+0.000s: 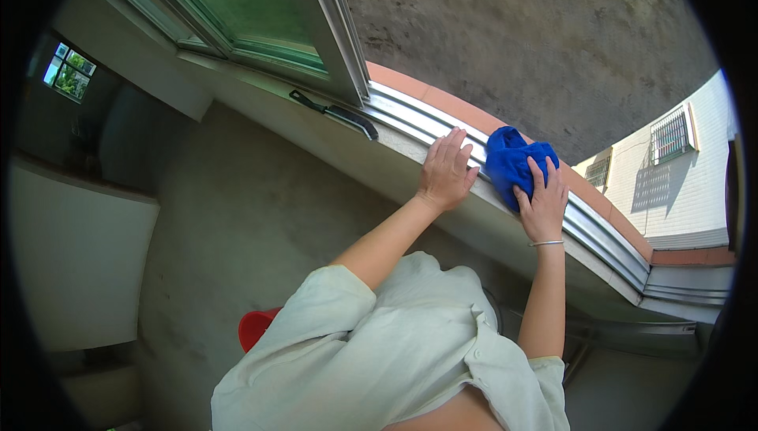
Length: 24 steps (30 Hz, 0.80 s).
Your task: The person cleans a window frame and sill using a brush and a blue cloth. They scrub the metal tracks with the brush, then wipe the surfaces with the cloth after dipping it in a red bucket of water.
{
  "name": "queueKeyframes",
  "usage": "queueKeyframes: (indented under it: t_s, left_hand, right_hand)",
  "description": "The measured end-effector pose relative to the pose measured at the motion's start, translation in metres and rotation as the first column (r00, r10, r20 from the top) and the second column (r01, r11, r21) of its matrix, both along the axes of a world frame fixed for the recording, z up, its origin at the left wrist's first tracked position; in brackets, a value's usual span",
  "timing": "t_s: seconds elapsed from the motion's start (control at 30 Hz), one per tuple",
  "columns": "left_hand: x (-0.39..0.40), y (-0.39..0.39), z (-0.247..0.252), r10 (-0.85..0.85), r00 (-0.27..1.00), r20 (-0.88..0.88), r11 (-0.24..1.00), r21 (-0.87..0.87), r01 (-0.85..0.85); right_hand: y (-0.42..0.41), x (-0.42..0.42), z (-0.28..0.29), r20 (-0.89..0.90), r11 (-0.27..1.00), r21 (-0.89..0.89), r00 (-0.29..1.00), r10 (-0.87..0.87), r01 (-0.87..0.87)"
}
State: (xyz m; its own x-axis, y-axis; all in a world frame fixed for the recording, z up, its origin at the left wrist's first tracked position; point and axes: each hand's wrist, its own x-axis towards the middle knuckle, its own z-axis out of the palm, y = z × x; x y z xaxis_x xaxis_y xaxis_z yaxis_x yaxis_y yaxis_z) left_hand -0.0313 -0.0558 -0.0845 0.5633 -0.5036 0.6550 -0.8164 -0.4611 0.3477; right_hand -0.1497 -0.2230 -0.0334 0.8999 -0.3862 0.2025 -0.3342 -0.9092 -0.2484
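Observation:
Under my right hand (542, 200), which wears a thin bangle at the wrist, a bunched blue cloth (515, 161) lies over the metal sliding-window track (610, 241). The fingers curl over the cloth's near side. My left hand (448, 170) rests flat on the track's inner edge, left of the cloth, holding nothing. Farther left on the sill lies a long narrow brush with a dark handle (349, 120). A sliding window sash with green-tinted glass (266, 16) stands at the upper left, beside the brush.
Reddish tiles (622, 224) edge the outer side of the track. A red plastic container (256, 327) stands on the floor at my left, partly hidden by my shirt. Low at the right is a dark piece with a metal edge (639, 336).

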Motion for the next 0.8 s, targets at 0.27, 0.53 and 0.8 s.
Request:
queueKeyframes:
  t_s: [0.27, 0.53, 0.8]
  left_hand:
    - [0.007, 0.000, -0.006, 0.001, 0.997, 0.081, 1.000, -0.013, 0.000]
    - [0.003, -0.002, 0.001, 0.034, 0.997, 0.062, 0.998, 0.055, -0.038]
    - [0.002, -0.004, 0.000, 0.047, 0.998, 0.041, 0.997, 0.054, -0.049]
  right_hand:
    - [-0.048, -0.030, 0.012, 0.032, 0.990, 0.132, 0.998, -0.046, 0.041]
    - [-0.101, -0.040, 0.013, -0.095, 0.970, 0.236, 0.991, 0.090, -0.065]
    - [-0.063, 0.004, 0.014, -0.244, 0.997, 0.075, 0.969, 0.029, -0.011]
